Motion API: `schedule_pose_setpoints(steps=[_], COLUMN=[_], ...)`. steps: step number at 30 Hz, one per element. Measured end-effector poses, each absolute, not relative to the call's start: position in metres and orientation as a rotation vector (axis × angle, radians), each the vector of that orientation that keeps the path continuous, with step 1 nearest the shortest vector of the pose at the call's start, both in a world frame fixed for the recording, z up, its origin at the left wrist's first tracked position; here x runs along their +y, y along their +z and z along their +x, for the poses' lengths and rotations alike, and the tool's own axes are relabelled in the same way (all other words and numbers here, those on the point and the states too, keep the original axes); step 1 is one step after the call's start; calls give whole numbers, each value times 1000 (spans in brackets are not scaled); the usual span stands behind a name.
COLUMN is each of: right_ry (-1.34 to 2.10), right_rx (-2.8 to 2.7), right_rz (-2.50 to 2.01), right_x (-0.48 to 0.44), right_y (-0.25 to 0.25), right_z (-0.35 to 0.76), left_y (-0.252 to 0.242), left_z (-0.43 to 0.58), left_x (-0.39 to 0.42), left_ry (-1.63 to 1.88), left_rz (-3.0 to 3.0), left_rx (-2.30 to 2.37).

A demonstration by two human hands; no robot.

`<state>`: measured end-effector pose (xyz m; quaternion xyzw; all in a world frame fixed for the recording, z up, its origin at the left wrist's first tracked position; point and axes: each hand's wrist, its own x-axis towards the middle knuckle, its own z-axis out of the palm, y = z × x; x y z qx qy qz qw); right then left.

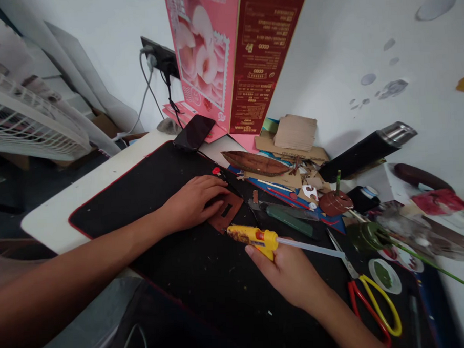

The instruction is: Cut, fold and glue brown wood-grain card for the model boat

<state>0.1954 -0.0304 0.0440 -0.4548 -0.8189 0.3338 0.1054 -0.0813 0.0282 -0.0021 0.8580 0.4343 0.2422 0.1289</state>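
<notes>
My left hand [196, 198] lies flat, fingers stretched, pressing a brown cardboard piece [226, 212] with a slot cut in it onto the black mat [148, 183]. My right hand [288, 271] is closed round the handle of a yellow glue gun [253, 237]. A clear glue stick [310, 248] sticks out of the gun's back. The gun's nozzle points left at the near edge of the cardboard piece, almost touching it.
Red-and-yellow scissors [372, 301] lie right of my right hand. A green-handled knife [290, 217], cardboard scraps [292, 135], a brown leaf shape [256, 163], a black flask [365, 150], a phone [194, 132] and a tall pink box [227, 56] crowd the far side.
</notes>
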Motion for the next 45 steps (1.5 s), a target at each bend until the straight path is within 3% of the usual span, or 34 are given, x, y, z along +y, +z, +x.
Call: schedule_pose_setpoints(steps=[45], right_ry=[939], right_rx=[-2482], right_rz=[-1255], right_x=[-35], right_y=[40], right_z=[202], left_y=[-4], left_z=[-82], left_x=[29], left_ry=[718], left_rz=[2532], left_rx=[1258])
